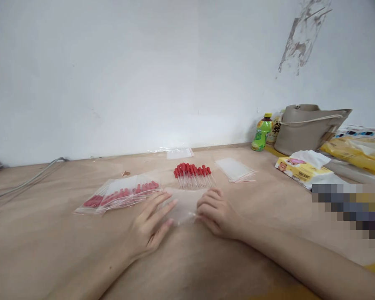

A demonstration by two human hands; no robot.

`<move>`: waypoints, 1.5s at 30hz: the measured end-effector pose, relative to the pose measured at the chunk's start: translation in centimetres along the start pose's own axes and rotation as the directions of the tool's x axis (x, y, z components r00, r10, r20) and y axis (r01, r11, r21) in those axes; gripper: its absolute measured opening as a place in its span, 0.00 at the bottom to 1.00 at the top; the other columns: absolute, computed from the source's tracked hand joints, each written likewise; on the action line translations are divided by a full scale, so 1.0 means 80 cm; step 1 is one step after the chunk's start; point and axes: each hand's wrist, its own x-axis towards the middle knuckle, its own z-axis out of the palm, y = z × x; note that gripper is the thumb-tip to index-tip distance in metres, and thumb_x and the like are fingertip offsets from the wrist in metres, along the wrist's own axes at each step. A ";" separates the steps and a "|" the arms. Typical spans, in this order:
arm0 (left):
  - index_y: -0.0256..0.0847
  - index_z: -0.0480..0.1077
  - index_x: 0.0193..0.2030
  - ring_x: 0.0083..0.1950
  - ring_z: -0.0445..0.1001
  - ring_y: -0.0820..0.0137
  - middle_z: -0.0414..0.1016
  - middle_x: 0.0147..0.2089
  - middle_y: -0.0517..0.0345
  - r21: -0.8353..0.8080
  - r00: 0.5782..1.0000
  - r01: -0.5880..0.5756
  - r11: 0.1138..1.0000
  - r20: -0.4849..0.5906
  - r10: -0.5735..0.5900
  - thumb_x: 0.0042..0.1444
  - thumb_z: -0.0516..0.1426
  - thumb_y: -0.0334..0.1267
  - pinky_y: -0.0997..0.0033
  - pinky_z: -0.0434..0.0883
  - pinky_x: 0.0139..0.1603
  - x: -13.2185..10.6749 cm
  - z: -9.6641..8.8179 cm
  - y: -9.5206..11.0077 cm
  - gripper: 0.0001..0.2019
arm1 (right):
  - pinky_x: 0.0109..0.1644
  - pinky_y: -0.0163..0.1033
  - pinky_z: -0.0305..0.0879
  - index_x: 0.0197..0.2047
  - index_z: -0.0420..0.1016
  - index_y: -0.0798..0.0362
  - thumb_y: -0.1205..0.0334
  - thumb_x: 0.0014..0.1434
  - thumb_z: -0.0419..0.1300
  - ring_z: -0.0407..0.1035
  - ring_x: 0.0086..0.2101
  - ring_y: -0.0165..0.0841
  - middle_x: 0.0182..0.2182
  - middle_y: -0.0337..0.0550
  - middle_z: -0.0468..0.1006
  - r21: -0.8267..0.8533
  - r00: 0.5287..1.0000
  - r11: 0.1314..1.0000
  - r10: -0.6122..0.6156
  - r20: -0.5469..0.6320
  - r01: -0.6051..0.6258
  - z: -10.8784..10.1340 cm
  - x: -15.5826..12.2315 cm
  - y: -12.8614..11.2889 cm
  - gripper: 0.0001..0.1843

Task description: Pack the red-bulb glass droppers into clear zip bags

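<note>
A clear plastic bag [183, 206] lies flat on the brown table covering, between my two hands. My left hand [151, 223] rests at the bag's left side, fingers stretched out and apart. On the right side, my right hand [217, 212] has its fingers curled and closed on the bag's edge. Just beyond the bag is a pile of droppers [192, 173] with red bulbs and thin clear tubes. To the left, filled plastic bags [118, 193] with red-bulbed droppers inside overlap in a fanned stack, close to my left fingertips.
Flat plastic bags [234, 168] lie right of the droppers, and another white bag [179, 153] sits by the wall. Farther right stand a green bottle [261, 132], a grey-beige handbag [306, 129] and a yellow tissue pack [303, 170]. A grey cable [34, 180] crosses the left side.
</note>
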 end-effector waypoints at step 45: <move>0.52 0.52 0.62 0.66 0.44 0.58 0.44 0.66 0.57 -0.077 0.755 0.034 0.996 0.656 0.025 0.59 0.50 0.49 0.48 0.44 0.62 0.003 -0.016 -0.006 0.25 | 0.20 0.32 0.58 0.61 0.36 0.58 0.62 0.55 0.45 0.59 0.16 0.26 0.21 0.31 0.64 0.515 0.457 0.340 0.882 0.115 -0.787 0.003 0.018 0.093 0.32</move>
